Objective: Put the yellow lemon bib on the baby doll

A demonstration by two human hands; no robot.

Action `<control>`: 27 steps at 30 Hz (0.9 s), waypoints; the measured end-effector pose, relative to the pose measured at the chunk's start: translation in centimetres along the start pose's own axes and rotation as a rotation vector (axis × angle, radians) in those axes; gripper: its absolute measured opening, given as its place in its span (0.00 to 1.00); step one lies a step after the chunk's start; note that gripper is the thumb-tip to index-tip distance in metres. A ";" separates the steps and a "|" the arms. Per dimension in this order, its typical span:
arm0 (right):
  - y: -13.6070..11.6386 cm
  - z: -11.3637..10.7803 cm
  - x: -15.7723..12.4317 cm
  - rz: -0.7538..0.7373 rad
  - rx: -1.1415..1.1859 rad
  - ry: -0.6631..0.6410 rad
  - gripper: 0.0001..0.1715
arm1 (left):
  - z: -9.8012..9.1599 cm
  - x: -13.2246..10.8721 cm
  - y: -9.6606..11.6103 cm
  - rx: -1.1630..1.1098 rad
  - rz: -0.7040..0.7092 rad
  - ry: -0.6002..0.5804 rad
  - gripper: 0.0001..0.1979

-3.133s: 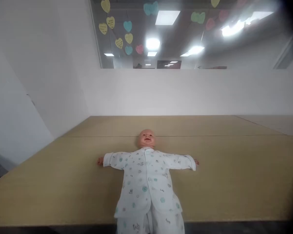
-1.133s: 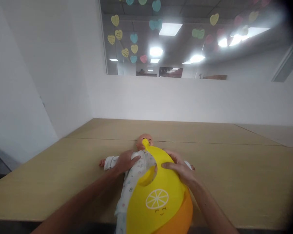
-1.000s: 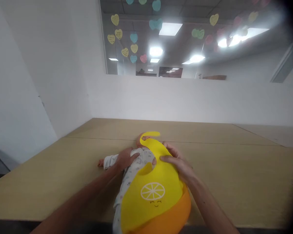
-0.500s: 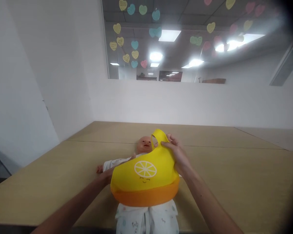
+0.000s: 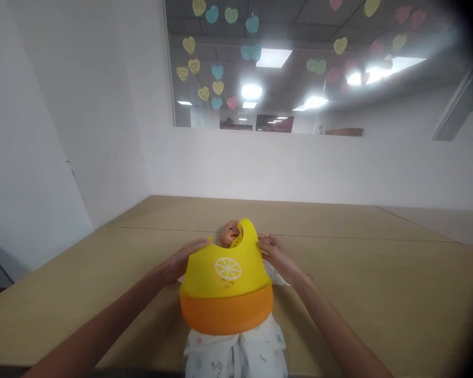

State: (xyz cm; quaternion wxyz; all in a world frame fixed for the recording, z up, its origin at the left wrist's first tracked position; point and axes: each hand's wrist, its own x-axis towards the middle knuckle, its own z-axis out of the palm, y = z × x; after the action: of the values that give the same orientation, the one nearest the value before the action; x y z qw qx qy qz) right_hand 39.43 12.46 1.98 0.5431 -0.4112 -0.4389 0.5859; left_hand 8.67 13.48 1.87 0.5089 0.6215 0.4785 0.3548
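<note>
Two hands, left hand (image 5: 181, 260) and right hand (image 5: 277, 254), pinch the unlettered lemon-print bib (image 5: 226, 283) over the doll (image 5: 230, 233).

no readable text, labels or numbers

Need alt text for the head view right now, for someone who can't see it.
Two bare hands, left hand and right hand, hold a yellow and orange bib by its upper corners over the chest of a doll. The doll lies on its back on a wooden table, below a window with paper hearts.
</note>
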 end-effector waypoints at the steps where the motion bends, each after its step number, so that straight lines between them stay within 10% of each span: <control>1: 0.5 -0.5 0.0 0.010 0.018 -0.005 0.31 | -0.4 0.2 -0.4 -0.079 -0.023 0.007 0.33; 9: 1.7 -1.6 -1.4 0.169 -0.278 -0.146 0.35 | -1.3 0.6 -2.4 0.018 -0.051 0.033 0.41; 19: -1.2 -1.2 -1.6 -0.098 0.013 -0.145 0.23 | -1.4 -0.1 2.5 0.009 0.214 0.076 0.38; 27: 2.2 -1.6 -0.8 0.115 0.117 -0.168 0.22 | -0.2 1.8 -2.5 0.305 0.081 0.017 0.38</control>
State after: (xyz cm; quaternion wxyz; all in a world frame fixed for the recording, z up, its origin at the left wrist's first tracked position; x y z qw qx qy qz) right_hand 40.40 11.68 -0.60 0.4931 -0.3528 -0.4233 0.6732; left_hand 8.48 15.34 -0.56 0.3897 0.7072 0.5058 0.3035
